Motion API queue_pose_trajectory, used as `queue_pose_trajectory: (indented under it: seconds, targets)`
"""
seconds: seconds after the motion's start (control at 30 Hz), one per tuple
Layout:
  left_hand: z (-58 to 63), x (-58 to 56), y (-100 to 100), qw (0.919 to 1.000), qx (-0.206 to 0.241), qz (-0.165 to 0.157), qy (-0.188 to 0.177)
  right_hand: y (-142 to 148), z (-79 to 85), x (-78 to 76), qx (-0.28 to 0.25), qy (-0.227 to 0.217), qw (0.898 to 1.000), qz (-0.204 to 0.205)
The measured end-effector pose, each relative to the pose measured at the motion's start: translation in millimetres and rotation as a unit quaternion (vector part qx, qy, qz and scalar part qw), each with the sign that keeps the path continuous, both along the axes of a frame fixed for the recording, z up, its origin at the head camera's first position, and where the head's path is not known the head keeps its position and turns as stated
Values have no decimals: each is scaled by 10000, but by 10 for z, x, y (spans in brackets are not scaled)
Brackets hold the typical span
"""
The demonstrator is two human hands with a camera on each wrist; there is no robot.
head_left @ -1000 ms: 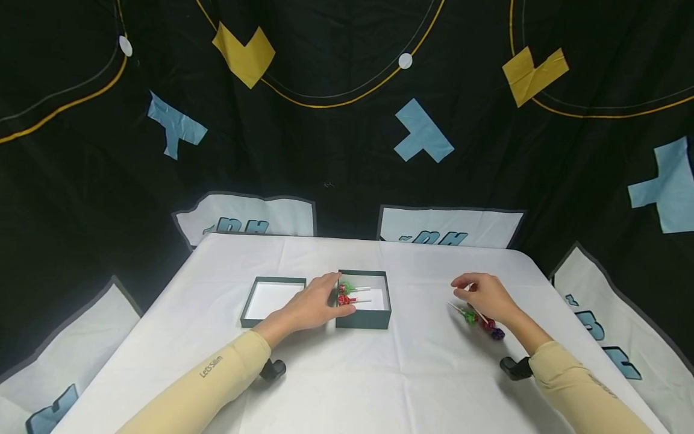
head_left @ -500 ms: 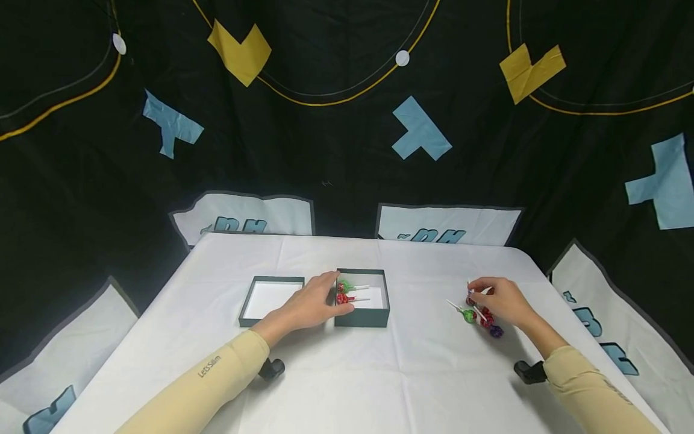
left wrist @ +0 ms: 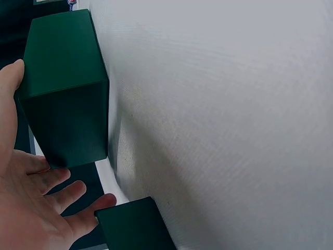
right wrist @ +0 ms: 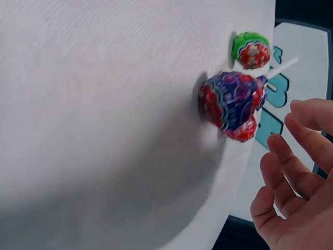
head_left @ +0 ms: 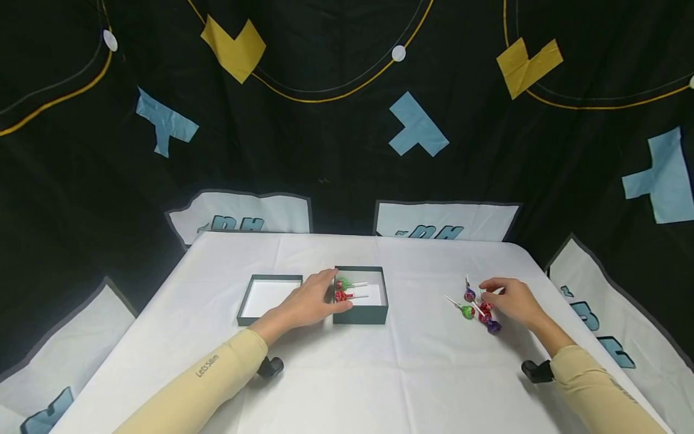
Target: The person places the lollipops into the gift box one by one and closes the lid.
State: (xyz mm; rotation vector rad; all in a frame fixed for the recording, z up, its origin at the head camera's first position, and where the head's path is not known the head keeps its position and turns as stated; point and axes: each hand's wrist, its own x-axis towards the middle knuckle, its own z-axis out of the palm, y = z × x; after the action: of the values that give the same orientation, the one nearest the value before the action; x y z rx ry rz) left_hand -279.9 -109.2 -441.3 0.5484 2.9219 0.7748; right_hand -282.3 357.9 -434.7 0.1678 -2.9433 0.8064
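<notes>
My left hand (head_left: 307, 303) rests at the left side of a dark green box (head_left: 360, 314), its fingers spread against the side and the thumb at the near wall's top edge. Inside the box lie a green-and-red lollipop (head_left: 343, 283) and a red lollipop (head_left: 340, 296), sticks pointing right. My right hand (head_left: 513, 299) hovers beside a loose group of wrapped lollipops, fingers loosely bent and holding nothing. In that group are a green lollipop (head_left: 467, 311), a purple-and-red lollipop (head_left: 469, 296), red ones (head_left: 484, 313) and a dark purple lollipop (head_left: 493, 327), which looms large in the right wrist view (right wrist: 229, 99).
A shallow dark green lid (head_left: 269, 296) with a white inside lies left of the box. White cloth covers the table (head_left: 428, 374). Behind it hangs a black curtain (head_left: 336, 150) with yellow and blue tape.
My right hand has let go of the purple-and-red lollipop, which now lies with the group, and has drawn back to the right. My left hand stays at the box.
</notes>
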Motion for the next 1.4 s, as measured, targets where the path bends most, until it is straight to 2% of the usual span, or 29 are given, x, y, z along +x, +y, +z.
queue_pose_trajectory:
  seconds: [0.3,0.53,0.87,1.2,1.4]
  targets:
    - [16,5,4,10000,-9,21,0,130,-90,-25,162,-33,9998,-141]
    - [3,-2,4,10000,12,27,18,181,-175,-62,124,-205,9997,12]
    - [8,10,-3,10000,-2,32,5,220,-204,-143,169,-765,9969,65]
    - [15,20,12,10000,23,17,15,223,-189,-168,500,-692,9962,158]
    - [19,26,7,10000,-5,47,22,228,-205,-195,1270,-309,9912,190]
